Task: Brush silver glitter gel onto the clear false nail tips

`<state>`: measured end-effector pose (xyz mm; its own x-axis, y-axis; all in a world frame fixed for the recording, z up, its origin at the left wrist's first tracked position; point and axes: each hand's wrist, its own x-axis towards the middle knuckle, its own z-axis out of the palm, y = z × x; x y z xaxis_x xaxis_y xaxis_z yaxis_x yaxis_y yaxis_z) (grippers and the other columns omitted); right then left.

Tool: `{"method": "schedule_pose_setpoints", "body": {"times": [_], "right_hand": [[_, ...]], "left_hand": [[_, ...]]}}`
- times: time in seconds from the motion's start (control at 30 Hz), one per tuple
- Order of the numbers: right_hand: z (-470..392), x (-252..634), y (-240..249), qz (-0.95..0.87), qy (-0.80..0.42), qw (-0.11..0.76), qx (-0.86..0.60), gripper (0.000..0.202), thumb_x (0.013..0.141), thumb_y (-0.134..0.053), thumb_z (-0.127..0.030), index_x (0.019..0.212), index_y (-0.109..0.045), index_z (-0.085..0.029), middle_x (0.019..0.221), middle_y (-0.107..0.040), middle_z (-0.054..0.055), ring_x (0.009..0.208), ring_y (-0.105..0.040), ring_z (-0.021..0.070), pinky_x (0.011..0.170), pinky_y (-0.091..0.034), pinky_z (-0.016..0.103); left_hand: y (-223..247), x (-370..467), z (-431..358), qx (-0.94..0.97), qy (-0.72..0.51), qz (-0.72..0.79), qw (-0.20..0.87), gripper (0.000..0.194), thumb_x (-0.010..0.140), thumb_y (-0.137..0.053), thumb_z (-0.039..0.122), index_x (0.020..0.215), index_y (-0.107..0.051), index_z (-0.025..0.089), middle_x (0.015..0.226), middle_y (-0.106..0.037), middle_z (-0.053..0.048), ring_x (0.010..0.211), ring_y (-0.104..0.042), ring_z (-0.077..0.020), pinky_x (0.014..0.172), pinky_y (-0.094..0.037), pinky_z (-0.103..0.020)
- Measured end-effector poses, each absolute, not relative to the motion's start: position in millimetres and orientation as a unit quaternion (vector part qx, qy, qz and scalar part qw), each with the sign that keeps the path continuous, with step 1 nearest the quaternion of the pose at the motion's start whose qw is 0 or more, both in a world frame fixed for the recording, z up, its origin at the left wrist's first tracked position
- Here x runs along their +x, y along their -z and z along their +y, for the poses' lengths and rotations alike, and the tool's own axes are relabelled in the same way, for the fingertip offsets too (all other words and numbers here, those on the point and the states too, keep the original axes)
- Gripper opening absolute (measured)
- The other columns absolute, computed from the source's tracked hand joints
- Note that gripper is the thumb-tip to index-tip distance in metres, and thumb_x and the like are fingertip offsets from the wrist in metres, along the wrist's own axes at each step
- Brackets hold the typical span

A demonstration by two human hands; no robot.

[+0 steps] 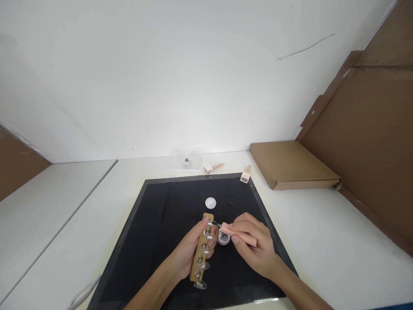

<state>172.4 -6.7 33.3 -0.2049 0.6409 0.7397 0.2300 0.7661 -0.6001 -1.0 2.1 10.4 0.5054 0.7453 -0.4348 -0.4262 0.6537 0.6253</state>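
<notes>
Peach brush (247, 238), pinched in the right hand (260, 247), slants over the pot (223, 241), tip toward the far end of the wooden stand (195, 263) clasped by the left hand (182, 255).

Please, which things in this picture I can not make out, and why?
All in the head view:
- Tip of the pink-handled brush: too small to tell contact with the top nail tip.
- Jar: partly behind the handle.
- Left palm: behind the wooden strip.
- Item near the back wall: too small.
- White cable: cut by the bottom edge.
</notes>
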Motion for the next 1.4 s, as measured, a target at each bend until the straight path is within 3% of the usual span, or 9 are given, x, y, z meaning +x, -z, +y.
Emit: {"method": "schedule_pose_setpoints", "body": {"times": [0.27, 1.07, 1.4], "right_hand": [[-5.1, 172.9, -33.3, -0.769, -0.201, 0.544, -0.269, 0.023, 0.082, -0.056, -0.008, 0.1, -0.062, -0.019, 0.076, -0.065, 0.004, 0.064, -0.06, 0.0141, 0.054, -0.048, 0.024], [-7.9, 169.7, -38.9, -0.734, -0.17, 0.572, -0.325, 0.014, 0.082, -0.054, -0.008, 0.084, -0.064, -0.018, 0.064, -0.061, 0.003, 0.054, -0.058, 0.0147, 0.047, -0.046, 0.025], [-5.5, 170.9, -35.6, -0.775, -0.188, 0.54, -0.27, 0.024, 0.082, -0.055, -0.008, 0.101, -0.064, -0.021, 0.075, -0.065, 0.003, 0.061, -0.061, 0.0136, 0.052, -0.049, 0.023]], "left_hand": [[-11.7, 2.3, 0.2, 0.217, -0.351, 0.394, 0.822, 0.04, 0.072, -0.065, 0.052, 0.062, -0.051, 0.016, 0.051, -0.044, 0.005, 0.043, -0.034, -0.0039, 0.043, -0.027, -0.015], [-10.2, -2.3, 2.6, 0.272, -0.361, 0.303, 0.839, 0.039, 0.081, -0.053, 0.05, 0.061, -0.048, 0.016, 0.051, -0.04, 0.004, 0.045, -0.029, -0.0065, 0.044, -0.025, -0.018], [-10.7, 2.3, 3.1, 0.244, -0.336, 0.39, 0.822, 0.038, 0.077, -0.058, 0.051, 0.064, -0.048, 0.016, 0.048, -0.043, 0.006, 0.042, -0.031, -0.0045, 0.043, -0.023, -0.016]]}}
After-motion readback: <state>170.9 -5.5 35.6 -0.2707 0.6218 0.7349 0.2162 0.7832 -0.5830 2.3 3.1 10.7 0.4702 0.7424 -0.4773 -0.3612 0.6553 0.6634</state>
